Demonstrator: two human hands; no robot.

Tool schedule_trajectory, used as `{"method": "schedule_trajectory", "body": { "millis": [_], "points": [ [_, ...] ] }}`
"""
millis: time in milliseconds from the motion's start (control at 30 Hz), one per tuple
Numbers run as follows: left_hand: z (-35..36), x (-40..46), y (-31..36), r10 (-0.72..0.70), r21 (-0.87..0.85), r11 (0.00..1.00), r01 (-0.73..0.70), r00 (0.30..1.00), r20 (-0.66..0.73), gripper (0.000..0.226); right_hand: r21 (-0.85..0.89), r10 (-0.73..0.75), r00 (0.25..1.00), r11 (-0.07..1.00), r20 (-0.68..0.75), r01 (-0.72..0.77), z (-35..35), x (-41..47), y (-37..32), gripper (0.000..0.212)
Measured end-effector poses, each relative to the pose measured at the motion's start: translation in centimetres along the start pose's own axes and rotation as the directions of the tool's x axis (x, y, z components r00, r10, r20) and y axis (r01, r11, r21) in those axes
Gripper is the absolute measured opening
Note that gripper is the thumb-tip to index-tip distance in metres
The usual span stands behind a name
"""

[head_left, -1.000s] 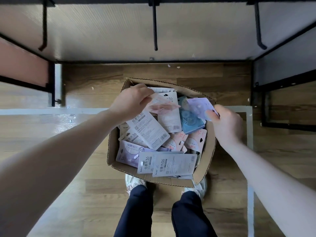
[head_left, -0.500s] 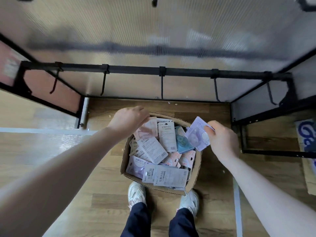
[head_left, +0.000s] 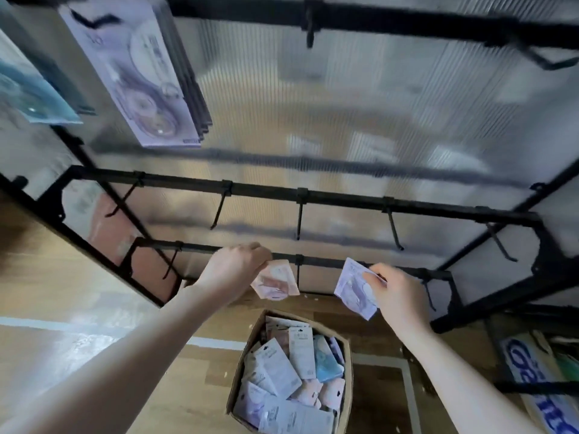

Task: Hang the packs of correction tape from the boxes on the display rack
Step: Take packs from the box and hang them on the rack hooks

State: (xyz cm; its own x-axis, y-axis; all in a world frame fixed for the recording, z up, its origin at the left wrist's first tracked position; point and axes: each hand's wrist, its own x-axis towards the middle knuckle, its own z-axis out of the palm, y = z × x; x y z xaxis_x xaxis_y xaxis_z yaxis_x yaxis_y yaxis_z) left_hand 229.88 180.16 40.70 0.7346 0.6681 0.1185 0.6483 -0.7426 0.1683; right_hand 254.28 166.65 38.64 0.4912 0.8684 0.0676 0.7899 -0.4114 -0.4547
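My left hand (head_left: 233,266) grips a pink pack of correction tape (head_left: 275,283) just in front of the lowest black bar of the display rack (head_left: 313,195). A purple pack (head_left: 355,288) is pinched in my right hand (head_left: 399,292), also raised near that bar. Below them, the cardboard box (head_left: 346,371) on the floor holds several more packs in white, pink, blue and purple. Purple packs (head_left: 144,76) and blue packs (head_left: 31,95) hang on upper hooks at the top left.
Bare black hooks (head_left: 299,220) stick out from the middle and lower bars. The rack has translucent ribbed back panels. Another carton with blue lettering (head_left: 539,380) lies on the floor at the right. Wood floor with white tape lines surrounds the box.
Both hands lifted their packs out of the box up to the lowest rack bar. My view tilted upward, bringing the upper bars and hanging packs into sight.
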Motion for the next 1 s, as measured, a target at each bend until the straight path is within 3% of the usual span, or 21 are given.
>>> {"method": "schedule_trajectory", "body": {
  "millis": [200, 400, 533, 767, 1000],
  "points": [
    [-8.5, 0.5, -0.3, 0.009, -0.010, 1.000, -0.011, 0.987, -0.162, 0.012, -0.045, -0.075, 0.997, 0.996, -0.024, 0.074, -6.7, 1.5, -4.9, 0.023],
    [-15.3, -0.6, -0.5, -0.040, -0.063, 0.998, 0.019, 0.936, -0.350, 0.010, 0.067, -0.195, 0.975, 0.977, -0.101, 0.202, -11.5, 2.2, -9.5, 0.014],
    [-18.5, -2.0, -0.8, -0.059, -0.097, 0.995, 0.022, 0.915, -0.398, 0.029, 0.116, -0.280, 0.931, 0.943, -0.234, 0.313, -13.4, 2.4, -12.1, 0.007],
    [-22.7, -4.1, -2.8, -0.057, -0.041, 0.998, 0.043, 0.882, -0.467, 0.026, 0.062, -0.439, 0.831, 0.872, -0.342, 0.486, -14.1, 3.5, -16.6, 0.008],
    [-24.7, -3.5, -5.7, 0.007, -0.046, 0.998, -0.032, 0.881, -0.473, 0.027, 0.023, -0.496, 0.737, 0.823, -0.459, 0.568, -15.0, 4.1, -21.5, 0.011]
  ]
}}
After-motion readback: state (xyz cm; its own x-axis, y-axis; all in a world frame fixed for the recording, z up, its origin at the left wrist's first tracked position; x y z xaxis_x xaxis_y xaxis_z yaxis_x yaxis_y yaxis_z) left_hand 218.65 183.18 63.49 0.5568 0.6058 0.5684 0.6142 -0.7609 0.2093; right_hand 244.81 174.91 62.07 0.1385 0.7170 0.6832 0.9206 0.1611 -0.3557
